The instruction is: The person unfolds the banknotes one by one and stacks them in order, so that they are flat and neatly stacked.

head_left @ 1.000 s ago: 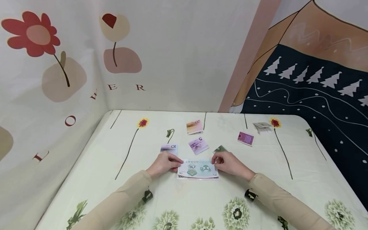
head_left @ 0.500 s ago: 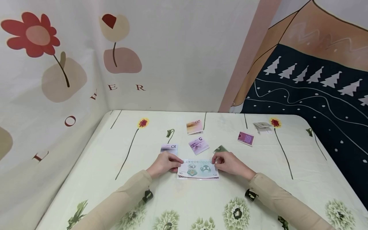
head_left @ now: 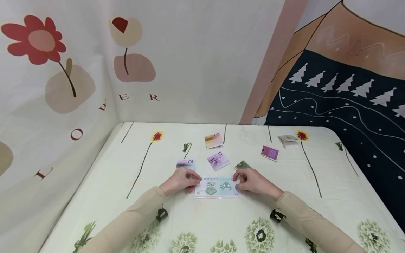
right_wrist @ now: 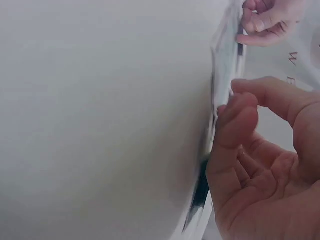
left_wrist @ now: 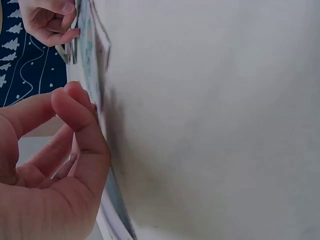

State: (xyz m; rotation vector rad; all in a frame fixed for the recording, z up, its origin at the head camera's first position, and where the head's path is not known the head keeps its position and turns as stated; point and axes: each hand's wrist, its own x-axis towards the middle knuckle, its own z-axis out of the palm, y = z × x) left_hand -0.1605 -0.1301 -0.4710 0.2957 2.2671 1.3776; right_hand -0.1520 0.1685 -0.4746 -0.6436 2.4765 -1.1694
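Note:
A pale green 50 banknote [head_left: 218, 187] lies in front of me, with the thin edge of another note just showing under its near side. My left hand [head_left: 180, 181] pinches its left end near the far corner, between thumb and forefinger. At the opposite end, my right hand [head_left: 254, 181] pinches the right far corner the same way. In the left wrist view the note stack [left_wrist: 90, 55] appears edge-on, slightly bowed. Past the left hand lies a bluish 10 note [head_left: 186, 162], and a green note [head_left: 242, 164] is partly hidden by the right hand.
Beyond the hands lie a purple 5 note [head_left: 218, 161], an orange 20 note [head_left: 213, 140], a magenta note [head_left: 270, 153] and a folded grey-green note [head_left: 288, 140]. A flower-printed cloth [head_left: 142, 218] covers the table. Printed curtains [head_left: 196, 63] rise behind it.
The near edge of the 50 note has come down toward me and now covers most of the printed strip of the note beneath. Both hands stay at its corners.

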